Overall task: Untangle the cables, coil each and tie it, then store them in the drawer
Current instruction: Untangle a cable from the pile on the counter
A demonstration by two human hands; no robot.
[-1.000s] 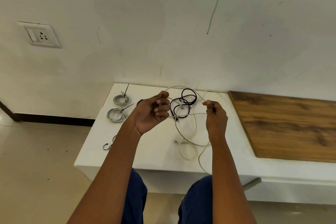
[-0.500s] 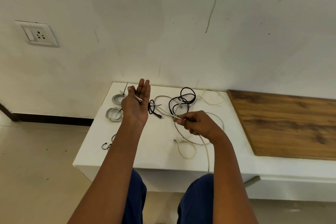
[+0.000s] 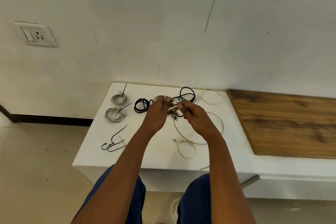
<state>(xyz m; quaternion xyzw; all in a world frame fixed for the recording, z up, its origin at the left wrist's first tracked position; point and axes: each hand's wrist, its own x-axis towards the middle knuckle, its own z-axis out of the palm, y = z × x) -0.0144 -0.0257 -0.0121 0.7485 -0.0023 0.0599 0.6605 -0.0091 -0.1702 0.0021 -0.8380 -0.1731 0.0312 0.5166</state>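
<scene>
Now white cable (image 3: 172,108) pinched btwn L grip (image 3: 157,112) & R grip (image 3: 190,112), above table (image 3: 94,143).

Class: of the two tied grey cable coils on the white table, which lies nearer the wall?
The smaller grey coil, by the table's back-left corner; the larger grey coil lies in front of it.

I'm at a low white slab bench (image 3: 101,147), wood-grain panel (image 3: 283,123) inset on its right side. On the white top: two grey coiled cables, each cinched with a black zip tie, far-left (image 3: 119,98) and just in front (image 3: 114,114). Black coiled cable (image 3: 141,106) beside them. Loose black zip ties (image 3: 113,142) near the left edge. White cable (image 3: 187,149) sprawls loose mid-bench, tangled with a black cable (image 3: 187,92) at the back.
</scene>
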